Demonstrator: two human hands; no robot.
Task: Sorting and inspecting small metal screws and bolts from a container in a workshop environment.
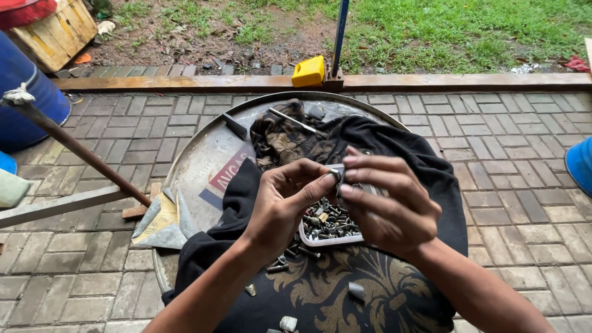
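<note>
Both my hands meet above a round metal drum lid. My left hand and my right hand pinch one small grey metal part between their fingertips. Right below them a white tray holds several bolts, nuts and screws. The tray rests on a black cloth with a gold pattern that covers most of the lid. A few loose bolts lie on the cloth near my left wrist.
A long metal tool lies on a camouflage rag at the lid's far side. A rusty rod slants in from the left, past a blue barrel. A yellow box sits by a blue post. Brick paving surrounds everything.
</note>
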